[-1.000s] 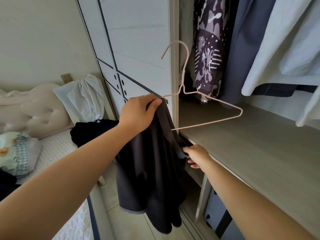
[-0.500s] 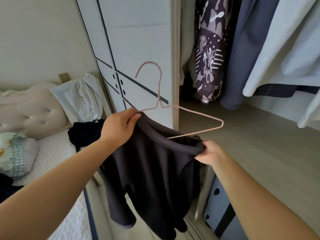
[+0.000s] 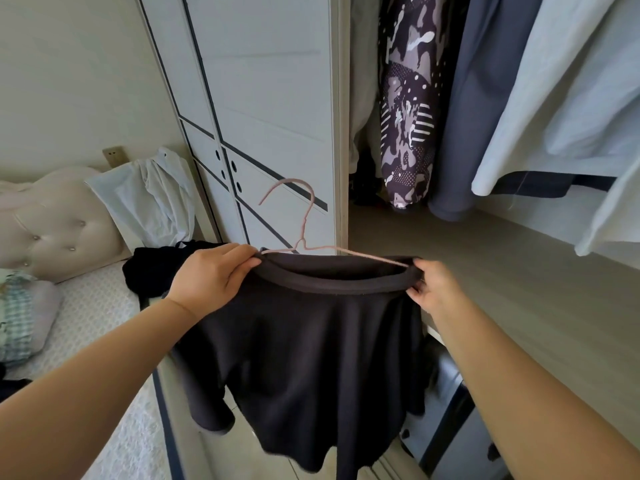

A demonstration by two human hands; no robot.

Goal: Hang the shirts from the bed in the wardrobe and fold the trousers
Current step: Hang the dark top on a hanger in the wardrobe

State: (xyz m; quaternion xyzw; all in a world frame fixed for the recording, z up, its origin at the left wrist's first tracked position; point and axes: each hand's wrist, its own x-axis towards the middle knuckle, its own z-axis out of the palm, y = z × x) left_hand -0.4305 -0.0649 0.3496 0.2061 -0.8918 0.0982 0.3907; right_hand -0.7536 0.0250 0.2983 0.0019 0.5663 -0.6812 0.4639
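Observation:
A dark grey shirt (image 3: 311, 368) hangs in front of me, its collar stretched wide between my hands. My left hand (image 3: 214, 278) pinches the collar's left end together with the left arm of a pink wire hanger (image 3: 303, 220). My right hand (image 3: 433, 285) grips the collar's right end, where the hanger's right arm slips inside the neck opening. The hook stands up above the collar. Behind is the open wardrobe (image 3: 485, 271) with a wooden shelf.
Several garments hang in the wardrobe: a patterned dark one (image 3: 405, 109), a blue-grey one (image 3: 478, 109), a pale blue shirt (image 3: 561, 98). The closed white wardrobe door (image 3: 263, 98) is left of centre. On the bed (image 3: 97, 327) lie a dark garment (image 3: 152, 271) and a white shirt (image 3: 156, 199).
The hanger came down and toward me. My right hand rose from the shirt's side to the collar and pulled it open; the hanger's right arm now sits inside the neck.

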